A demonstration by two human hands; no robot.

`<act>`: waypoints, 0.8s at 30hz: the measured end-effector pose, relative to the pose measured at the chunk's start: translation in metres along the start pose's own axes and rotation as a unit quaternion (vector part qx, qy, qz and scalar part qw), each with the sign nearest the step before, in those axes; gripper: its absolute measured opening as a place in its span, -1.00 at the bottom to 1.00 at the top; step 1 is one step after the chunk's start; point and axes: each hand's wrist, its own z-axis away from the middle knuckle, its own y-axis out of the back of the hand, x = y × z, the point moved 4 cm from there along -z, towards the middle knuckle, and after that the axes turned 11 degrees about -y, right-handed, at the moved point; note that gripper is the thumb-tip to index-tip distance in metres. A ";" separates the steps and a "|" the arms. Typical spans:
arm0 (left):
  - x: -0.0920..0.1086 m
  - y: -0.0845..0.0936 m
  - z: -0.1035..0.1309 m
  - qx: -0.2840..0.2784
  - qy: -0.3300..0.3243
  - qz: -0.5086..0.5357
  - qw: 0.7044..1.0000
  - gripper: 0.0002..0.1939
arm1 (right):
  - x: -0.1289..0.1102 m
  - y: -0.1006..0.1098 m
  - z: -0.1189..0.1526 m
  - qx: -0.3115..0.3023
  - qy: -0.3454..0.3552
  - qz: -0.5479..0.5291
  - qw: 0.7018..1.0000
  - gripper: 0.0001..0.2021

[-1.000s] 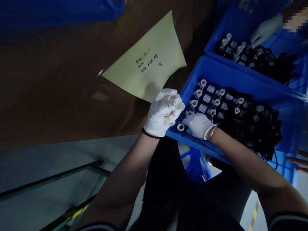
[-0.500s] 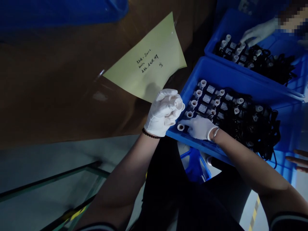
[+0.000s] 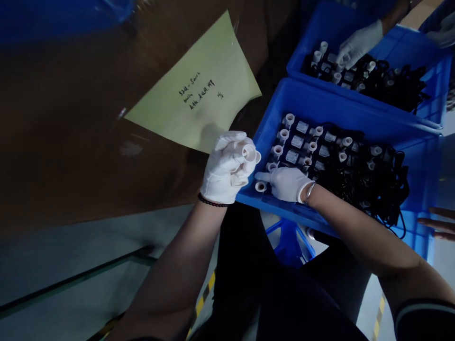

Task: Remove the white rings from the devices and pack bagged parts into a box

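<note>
The gloved left hand (image 3: pixel 222 170), clear of the right, was closed around white plastic fittings (image 3: pixel 250 154), partly hidden by its fingers, beside the near blue crate (image 3: pixel 424 166). Within the crate, the right hand (image 3: pixel 288 183) covered some labelled units (image 3: pixel 297 142); its grip could not be told. Black cables (image 3: pixel 391 189) merged in shadow. Beyond were a yellow sheet (image 3: pixel 192 97), its handwriting barely legible, and a co-worker's glove (image 3: pixel 359 45) over a second crate (image 3: pixel 435 85).

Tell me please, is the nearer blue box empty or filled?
Filled, at least partly: white parts and black cables lie inside the box, near the right hand.
</note>
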 end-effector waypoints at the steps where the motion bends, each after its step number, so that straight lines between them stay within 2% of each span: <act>1: 0.000 0.000 0.000 -0.003 0.000 0.002 1.000 -0.73 | -0.001 -0.001 0.000 -0.010 0.007 0.001 1.000 -0.55; 5: -0.001 0.002 -0.001 0.010 -0.004 -0.003 1.000 -0.76 | -0.001 0.000 -0.001 0.007 -0.008 0.004 1.000 -0.70; 7: -0.002 0.002 -0.002 0.016 -0.005 -0.013 1.000 -0.77 | -0.001 -0.001 -0.002 0.005 -0.011 0.008 1.000 -0.67; 10: -0.001 0.000 -0.003 0.008 -0.011 -0.018 1.000 -0.70 | -0.006 -0.001 -0.001 -0.024 0.023 0.019 0.999 -0.58; 14: 0.000 -0.003 -0.003 0.015 0.001 -0.025 1.000 -0.76 | -0.008 0.007 -0.002 0.032 0.029 0.047 0.998 -0.73; 16: 0.001 -0.003 -0.003 0.026 0.003 -0.031 0.999 -0.80 | -0.008 0.005 -0.003 0.041 0.056 0.047 0.997 -0.73; 20: 0.001 -0.004 -0.003 0.015 -0.011 -0.036 0.999 -0.73 | -0.015 -0.006 -0.005 0.011 0.163 0.024 0.986 -0.58; 22: 0.001 -0.004 -0.004 0.005 -0.020 -0.034 0.999 -0.71 | -0.017 -0.009 -0.009 0.013 0.157 0.051 0.986 -0.66; 24: 0.000 -0.003 -0.004 0.001 -0.024 -0.036 0.999 -0.74 | -0.016 -0.008 -0.013 0.023 0.111 0.086 0.990 -0.76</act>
